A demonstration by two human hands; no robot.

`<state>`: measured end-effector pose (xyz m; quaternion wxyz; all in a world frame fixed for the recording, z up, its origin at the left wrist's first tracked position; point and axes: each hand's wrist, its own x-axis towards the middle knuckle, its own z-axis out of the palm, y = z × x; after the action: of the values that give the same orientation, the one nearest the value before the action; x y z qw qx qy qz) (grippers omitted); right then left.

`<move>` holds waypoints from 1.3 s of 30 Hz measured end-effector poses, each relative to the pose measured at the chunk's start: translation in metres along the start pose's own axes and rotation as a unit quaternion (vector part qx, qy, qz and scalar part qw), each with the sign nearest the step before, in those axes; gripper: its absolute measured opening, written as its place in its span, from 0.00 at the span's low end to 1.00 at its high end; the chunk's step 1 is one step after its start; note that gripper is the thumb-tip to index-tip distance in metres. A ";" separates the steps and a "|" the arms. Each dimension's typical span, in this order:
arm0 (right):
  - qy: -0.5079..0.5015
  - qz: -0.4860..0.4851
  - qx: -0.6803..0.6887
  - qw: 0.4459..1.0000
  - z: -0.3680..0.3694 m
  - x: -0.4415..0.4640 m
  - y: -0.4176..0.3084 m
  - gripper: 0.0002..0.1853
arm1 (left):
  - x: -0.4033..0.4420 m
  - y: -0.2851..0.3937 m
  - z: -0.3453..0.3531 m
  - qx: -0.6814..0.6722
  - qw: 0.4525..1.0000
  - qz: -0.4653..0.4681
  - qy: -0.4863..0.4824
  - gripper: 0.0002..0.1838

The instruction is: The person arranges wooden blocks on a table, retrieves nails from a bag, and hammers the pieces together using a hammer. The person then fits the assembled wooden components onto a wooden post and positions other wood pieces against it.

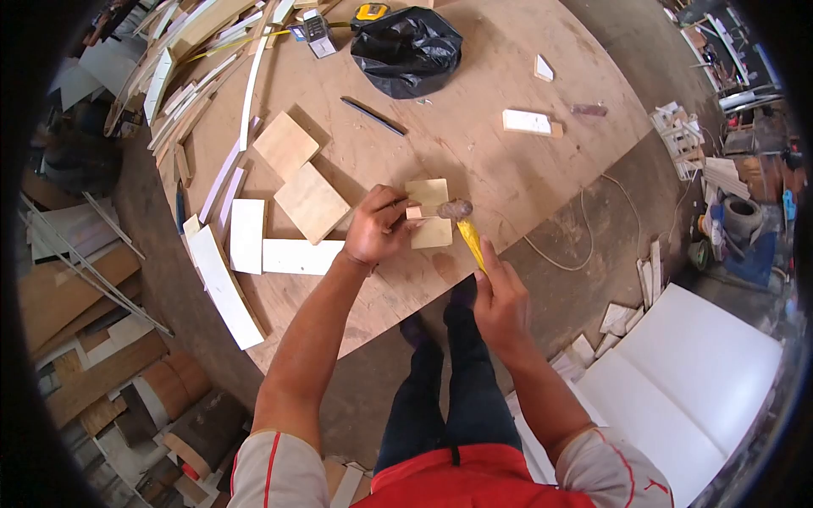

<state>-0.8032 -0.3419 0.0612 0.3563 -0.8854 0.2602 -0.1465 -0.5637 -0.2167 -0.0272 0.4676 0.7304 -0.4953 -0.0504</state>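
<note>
1. Wearing a red-and-pale-grey cloth top [474,484], nearest to the camera, over dark blue trousers [417,415], and standing right by the edge of a big tan plywood tabletop [500,80].
2. Grasping a yellow-handled hammer with a brownish metal head [471,241] in the right hand [505,296], wrapping the fingers snugly round the handle.
3. Holding a small pale wooden strip [414,212] with the left hand [378,224], bunching the fingers close around its left end. Not quite making out the exact grip at this size, tbh.
4. Seeing that strip lying across flat yellowish wood [433,234] close to the near edge of the tabletop, with some showing on both sides. Not being able to tell one piece from two.
5. Bringing the hammer's head in over the right part of the strip. Not being able to tell touching from just above.
6. Spotting two square pale wooden blocks [312,203] beyond the left forearm, meeting at a corner, plus a long white rectangular board [296,256] running up to the left wrist.
7. Noticing a crumpled black plastic bag [408,52] at the far side, sitting just beside a yellow-and-black tape measure [370,12], with a slim black pen-like stick [373,115] lying nearer.
8. Seeing large white panels [677,364] resting down on the right, well apart from the tabletop.
</note>
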 end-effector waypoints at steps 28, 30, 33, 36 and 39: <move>0.034 -0.022 0.005 0.999 0.029 0.003 0.016 0.30 | 0.002 -0.004 -0.001 0.012 0.999 0.022 0.025 0.19; 0.049 -0.030 0.014 0.998 0.009 0.003 0.003 0.30 | -0.004 -0.001 0.002 0.007 0.999 0.019 0.026 0.19; 0.148 -0.057 0.039 0.987 -0.006 0.003 -0.005 0.30 | -0.005 -0.001 0.002 0.002 1.000 0.009 0.016 0.18; 0.183 -0.038 0.053 0.981 0.010 -0.016 0.005 0.31 | -0.005 -0.002 0.000 0.013 1.000 0.015 0.003 0.18; 0.032 -0.019 0.021 0.999 0.045 -0.012 0.021 0.32 | -0.007 -0.003 0.002 0.005 1.000 0.009 0.015 0.18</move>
<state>-0.8006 -0.3226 0.0138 0.3630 -0.8776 0.2512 -0.1868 -0.5663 -0.2126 -0.0336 0.4715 0.7289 -0.4952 -0.0329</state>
